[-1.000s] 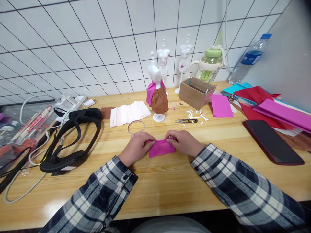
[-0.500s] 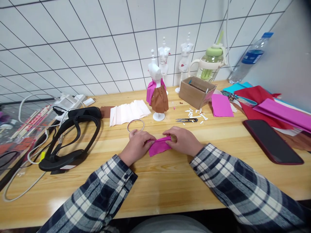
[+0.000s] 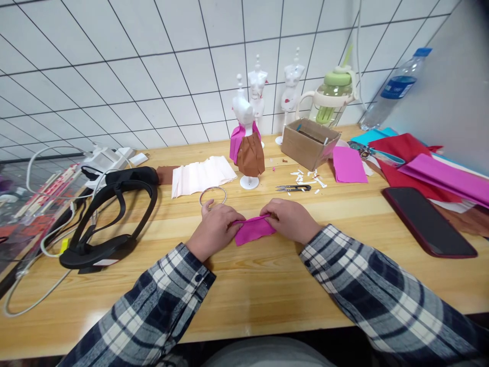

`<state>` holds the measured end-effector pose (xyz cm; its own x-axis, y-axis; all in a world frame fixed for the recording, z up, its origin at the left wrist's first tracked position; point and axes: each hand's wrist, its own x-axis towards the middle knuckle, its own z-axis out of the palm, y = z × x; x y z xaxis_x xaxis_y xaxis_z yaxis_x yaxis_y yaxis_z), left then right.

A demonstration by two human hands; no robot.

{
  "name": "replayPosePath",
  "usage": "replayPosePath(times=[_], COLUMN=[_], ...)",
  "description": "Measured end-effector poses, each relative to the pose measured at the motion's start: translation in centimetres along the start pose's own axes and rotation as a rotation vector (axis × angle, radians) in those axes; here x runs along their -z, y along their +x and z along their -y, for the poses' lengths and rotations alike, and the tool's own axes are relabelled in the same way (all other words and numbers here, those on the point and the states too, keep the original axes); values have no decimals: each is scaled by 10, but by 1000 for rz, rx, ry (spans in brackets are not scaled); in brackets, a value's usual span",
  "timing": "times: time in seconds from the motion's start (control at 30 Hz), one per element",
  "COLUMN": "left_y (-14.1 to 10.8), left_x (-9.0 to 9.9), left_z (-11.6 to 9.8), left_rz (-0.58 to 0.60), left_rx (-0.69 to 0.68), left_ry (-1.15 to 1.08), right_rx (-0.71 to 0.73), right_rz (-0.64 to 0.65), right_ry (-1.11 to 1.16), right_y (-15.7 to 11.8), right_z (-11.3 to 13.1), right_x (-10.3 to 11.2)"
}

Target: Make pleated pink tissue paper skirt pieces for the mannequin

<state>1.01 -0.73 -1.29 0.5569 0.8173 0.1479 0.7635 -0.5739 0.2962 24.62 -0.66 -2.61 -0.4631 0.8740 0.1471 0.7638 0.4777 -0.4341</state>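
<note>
A small piece of magenta fabric [image 3: 254, 232] stretches between my hands, its far edge folded over. My left hand [image 3: 217, 227] pinches the left end of that fold. The right end is pinched by my right hand [image 3: 291, 219], fingertips curled over the edge. Just beyond my left hand lies a thin metal ring [image 3: 213, 189]. Past the fabric stands a small white dress form [image 3: 243, 109] wearing a brown pleated skirt [image 3: 251, 155] and magenta cloth. Black thread snips [image 3: 294, 188] lie beyond my right hand, beside several white scraps [image 3: 305, 177].
Pleated white cloth [image 3: 204, 176] and a black head-strap device [image 3: 110, 219] with cables are on the left. At the back stand a cardboard box [image 3: 310, 145], a green-lidded cup [image 3: 332, 97] and a water bottle [image 3: 395, 92]. A phone [image 3: 430, 223] and folded red fabric [image 3: 408, 173] are on the right.
My right hand has shifted slightly right, and its fingers have closed on the fabric's edge. More of the magenta piece shows between my hands, and its fold looks straighter.
</note>
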Motion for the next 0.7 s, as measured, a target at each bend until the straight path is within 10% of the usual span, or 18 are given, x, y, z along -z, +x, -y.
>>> replayPosePath(times=[0.7], left_y=[-5], left_x=[16], left_z=[-14], left_rz=[83], left_rx=[-307], left_ry=[302], right_rx=[238], right_rz=[150], right_ry=[-212], right_y=[-4], right_z=[1], right_x=[13])
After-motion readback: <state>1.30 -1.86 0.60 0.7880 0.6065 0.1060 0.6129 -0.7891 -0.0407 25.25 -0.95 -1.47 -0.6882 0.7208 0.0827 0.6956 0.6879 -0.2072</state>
